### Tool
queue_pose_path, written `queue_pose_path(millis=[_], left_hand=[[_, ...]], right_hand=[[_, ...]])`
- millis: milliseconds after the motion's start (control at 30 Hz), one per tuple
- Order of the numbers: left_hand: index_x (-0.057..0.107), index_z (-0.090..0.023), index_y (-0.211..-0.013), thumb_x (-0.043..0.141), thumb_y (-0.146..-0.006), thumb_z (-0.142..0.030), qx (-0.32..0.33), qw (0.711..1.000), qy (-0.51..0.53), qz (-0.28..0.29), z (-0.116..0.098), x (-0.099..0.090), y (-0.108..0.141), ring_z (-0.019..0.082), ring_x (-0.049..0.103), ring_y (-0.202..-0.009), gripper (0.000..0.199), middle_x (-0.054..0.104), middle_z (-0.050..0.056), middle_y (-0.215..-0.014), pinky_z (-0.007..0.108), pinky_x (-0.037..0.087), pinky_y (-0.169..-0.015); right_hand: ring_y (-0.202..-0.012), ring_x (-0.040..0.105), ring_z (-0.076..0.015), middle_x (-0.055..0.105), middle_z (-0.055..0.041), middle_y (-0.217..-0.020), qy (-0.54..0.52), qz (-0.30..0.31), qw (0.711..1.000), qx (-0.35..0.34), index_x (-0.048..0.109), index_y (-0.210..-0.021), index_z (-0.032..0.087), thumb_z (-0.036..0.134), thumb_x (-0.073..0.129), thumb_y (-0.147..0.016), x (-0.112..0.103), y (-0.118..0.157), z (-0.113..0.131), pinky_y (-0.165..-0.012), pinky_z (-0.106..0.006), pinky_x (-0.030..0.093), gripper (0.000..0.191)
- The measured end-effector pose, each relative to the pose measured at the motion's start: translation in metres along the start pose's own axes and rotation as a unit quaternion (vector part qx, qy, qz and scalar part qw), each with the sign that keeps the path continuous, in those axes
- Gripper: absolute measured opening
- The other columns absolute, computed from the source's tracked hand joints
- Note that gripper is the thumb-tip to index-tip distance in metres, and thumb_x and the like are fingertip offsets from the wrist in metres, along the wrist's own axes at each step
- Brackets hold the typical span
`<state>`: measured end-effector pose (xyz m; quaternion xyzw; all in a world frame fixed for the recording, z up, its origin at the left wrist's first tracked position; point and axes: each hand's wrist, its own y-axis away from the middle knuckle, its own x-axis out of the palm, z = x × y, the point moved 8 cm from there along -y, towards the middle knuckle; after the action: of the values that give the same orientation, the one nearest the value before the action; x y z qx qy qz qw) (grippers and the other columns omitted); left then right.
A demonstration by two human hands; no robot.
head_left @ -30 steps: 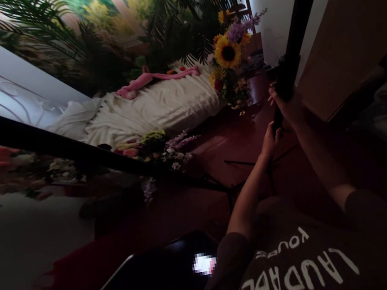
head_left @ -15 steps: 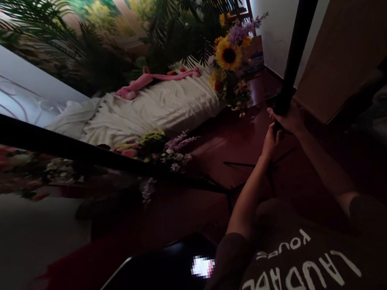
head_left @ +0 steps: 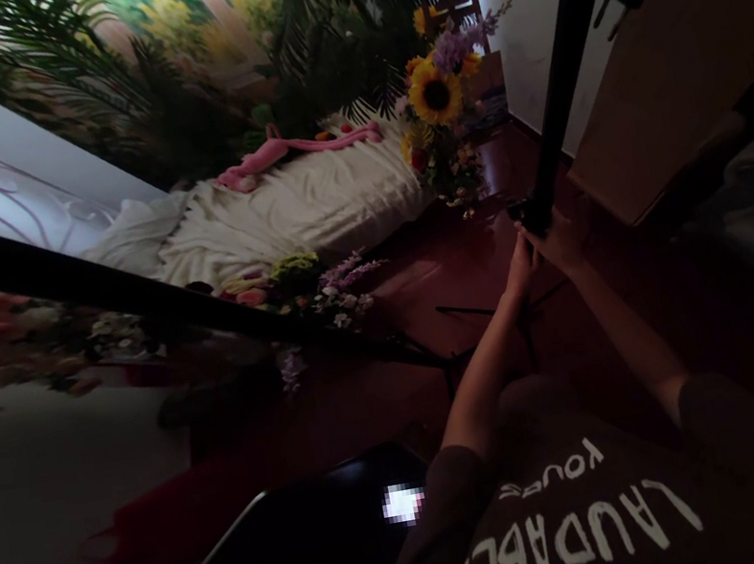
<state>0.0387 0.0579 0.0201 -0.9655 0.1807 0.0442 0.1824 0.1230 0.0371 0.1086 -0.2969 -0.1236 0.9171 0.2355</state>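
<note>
A black stand pole [head_left: 565,83] rises at a slant on the right side of the head view. My right hand [head_left: 560,242] is wrapped round it just below a dark collar with a knob [head_left: 526,209]. Close against it, my left hand [head_left: 524,264] is closed at the same spot, on the near left side of the pole. Shadow hides most of the fingers of both hands. Below them, dark thin tripod legs [head_left: 466,310] spread over the dark red floor [head_left: 420,279].
A second black pole [head_left: 132,301] crosses the left side. Beyond lie a white-draped platform [head_left: 305,202] with a pink plush toy [head_left: 274,156], sunflowers [head_left: 435,95] and other flowers [head_left: 342,293]. A dark glossy panel [head_left: 307,547] is at lower left, a brown board [head_left: 663,86] at right.
The collar and both hands sit slightly further left in view, and my left hand has drawn in closer to my right. More of a dark hanging object shows at upper right.
</note>
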Motion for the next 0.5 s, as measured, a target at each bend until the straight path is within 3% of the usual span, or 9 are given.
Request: queue_pose_path(millis=[167,333,433,500], left_hand=[[0.043,-0.014,-0.129,0.041,-0.094,-0.037,-0.004,1.0,-0.001,-0.01,-0.001,-0.002,0.001,0.021,0.062,-0.107,0.041,0.062,0.016,-0.117,0.035,0.049,-0.095],[0.045,-0.017,-0.122,0.044,-0.094,-0.038,-0.018,0.999,-0.027,-0.021,-0.004,-0.003,0.003,0.017,0.063,-0.091,0.035,0.064,0.01,-0.101,0.03,0.049,-0.084],[0.044,-0.017,-0.122,0.044,-0.095,-0.039,-0.027,0.999,-0.026,-0.022,-0.005,-0.003,0.003,0.015,0.063,-0.084,0.035,0.064,0.008,-0.097,0.027,0.049,-0.079],[0.044,-0.017,-0.122,0.044,-0.095,-0.039,-0.029,0.999,-0.022,-0.023,-0.005,-0.003,0.003,0.014,0.063,-0.083,0.035,0.064,0.008,-0.096,0.027,0.049,-0.079]], right_hand=[[-0.092,0.067,-0.0215,0.068,-0.0089,-0.105,-0.021,0.004,0.999,-0.048,0.056,-0.113,0.022,0.05,0.063,-0.082,-0.016,0.035,-0.011,-0.085,-0.039,0.055,0.042],[-0.097,0.066,-0.0201,0.066,-0.0104,-0.111,-0.025,-0.001,0.997,-0.078,0.059,-0.111,0.021,0.042,0.055,-0.091,-0.03,0.06,-0.024,-0.087,-0.038,0.055,0.029],[-0.098,0.066,-0.0201,0.066,-0.0112,-0.113,-0.037,-0.004,0.997,-0.062,0.06,-0.11,0.021,0.042,0.053,-0.091,-0.031,0.062,-0.028,-0.086,-0.037,0.055,0.029],[-0.092,0.068,-0.02,0.069,-0.0108,-0.106,-0.055,-0.016,0.998,-0.015,0.059,-0.108,0.02,0.046,0.052,-0.091,-0.031,0.059,-0.036,-0.082,-0.036,0.056,0.031]])
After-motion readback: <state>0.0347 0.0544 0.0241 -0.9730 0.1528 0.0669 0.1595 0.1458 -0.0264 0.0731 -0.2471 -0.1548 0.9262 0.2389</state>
